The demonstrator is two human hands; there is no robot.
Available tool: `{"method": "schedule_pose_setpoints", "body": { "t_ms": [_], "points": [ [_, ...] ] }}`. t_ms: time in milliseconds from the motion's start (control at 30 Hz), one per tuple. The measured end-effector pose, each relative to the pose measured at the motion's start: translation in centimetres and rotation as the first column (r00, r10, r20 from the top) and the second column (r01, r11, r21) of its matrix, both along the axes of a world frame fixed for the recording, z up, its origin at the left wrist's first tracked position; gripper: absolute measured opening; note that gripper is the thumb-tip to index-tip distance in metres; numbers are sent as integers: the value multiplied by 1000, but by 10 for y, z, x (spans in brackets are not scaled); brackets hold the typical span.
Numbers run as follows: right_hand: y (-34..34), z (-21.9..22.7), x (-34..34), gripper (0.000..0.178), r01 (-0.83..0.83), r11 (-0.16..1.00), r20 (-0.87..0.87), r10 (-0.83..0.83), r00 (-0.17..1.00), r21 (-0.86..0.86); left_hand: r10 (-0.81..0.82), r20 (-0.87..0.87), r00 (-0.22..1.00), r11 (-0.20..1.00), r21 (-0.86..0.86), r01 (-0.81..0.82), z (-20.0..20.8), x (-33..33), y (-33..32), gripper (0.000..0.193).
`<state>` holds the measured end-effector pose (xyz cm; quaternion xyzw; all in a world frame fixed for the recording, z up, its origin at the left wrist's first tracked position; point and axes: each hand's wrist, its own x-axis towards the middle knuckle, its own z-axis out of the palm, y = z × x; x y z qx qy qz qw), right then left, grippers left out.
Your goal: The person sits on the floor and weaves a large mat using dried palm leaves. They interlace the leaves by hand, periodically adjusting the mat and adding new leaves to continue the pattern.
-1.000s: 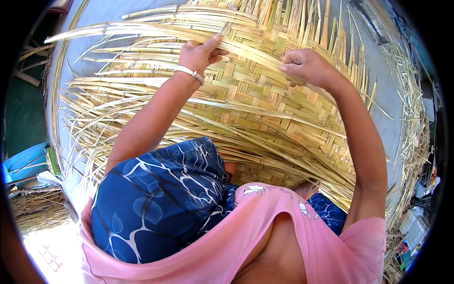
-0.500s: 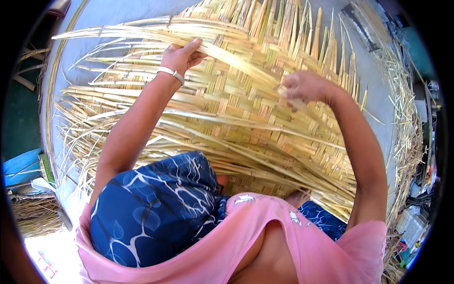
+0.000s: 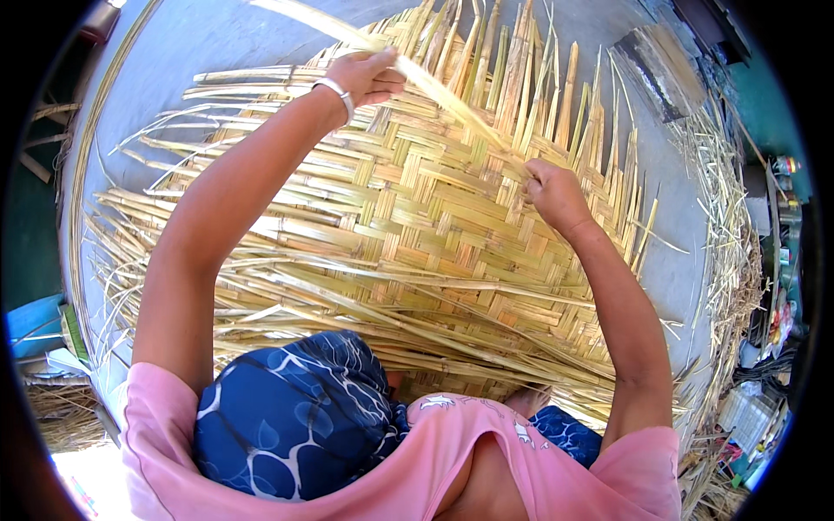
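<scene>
A long pale split-cane strip (image 3: 453, 102) runs slantwise above a partly woven cane mat (image 3: 426, 200). My left hand (image 3: 365, 76), with a white bangle at its wrist, is closed on the strip near the mat's far edge, thumb on top. Further right and nearer, my right hand (image 3: 552, 193) grips the strip's other end in a fist over the weave. The strip's upper end sticks out past my left hand toward the top edge and is blurred. Long unwoven strips (image 3: 174, 217) fan out from the mat's left side.
Scraps of shredded cane (image 3: 725, 252) lie along the right side of the grey floor (image 3: 261, 43). A worn flat board (image 3: 662, 69) rests at the far right. Thin long canes (image 3: 100, 95) curve along the left edge. My knee under blue patterned cloth (image 3: 295, 417) is close to the mat.
Both hands have moved away from me, carrying the strip. Its left end has swung up off the mat's loose strips toward the top. My right hand has closed into a tighter fist.
</scene>
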<state>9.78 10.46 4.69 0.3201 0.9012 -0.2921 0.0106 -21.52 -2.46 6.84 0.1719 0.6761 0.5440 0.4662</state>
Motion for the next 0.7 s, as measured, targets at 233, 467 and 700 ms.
{"method": "schedule_pose_setpoints", "body": {
  "t_ms": [233, 467, 700],
  "points": [
    [33, -17, -6, 18, 435, 776, -129, -542, 831, -457, -814, -580, 18, 430, -582, 691, -62, 22, 151, 31],
    [48, -22, -22, 14, 459, 576, -198, -742, 640, -676, -642, -586, 494, 762, -560, 326, -74, 59, 238, 22],
    [67, -43, -42, 13, 484, 626, -219, -722, 657, -612, -499, -457, 736, 855, -399, 332, -100, 26, 252, 37]
  ]
}}
